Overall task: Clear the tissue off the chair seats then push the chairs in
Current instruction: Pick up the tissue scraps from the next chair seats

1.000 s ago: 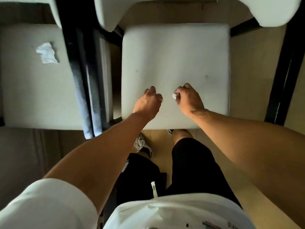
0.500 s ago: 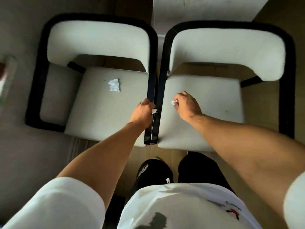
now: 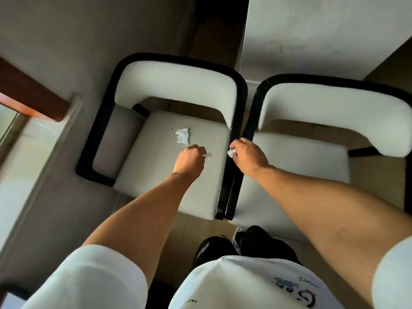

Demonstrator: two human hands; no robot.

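Your left hand (image 3: pixel 189 160) pinches a tissue scrap (image 3: pixel 207 155); your right hand (image 3: pixel 247 156) is curled around a tissue wad (image 3: pixel 231 152). One loose tissue (image 3: pixel 182 136) lies on the left chair seat (image 3: pixel 156 175), at 11 o'clock from your left hand. Reach forward and pinch it without dropping the scrap.

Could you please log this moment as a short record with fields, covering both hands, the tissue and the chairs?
left hand: over the left chair seat, pinching a small tissue scrap
right hand: above the black frames between the chairs, gripping a tissue wad
loose tissue: lying on the left chair seat, just beyond the left hand
right chair seat: no tissue visible
chairs: side by side, not pushed in
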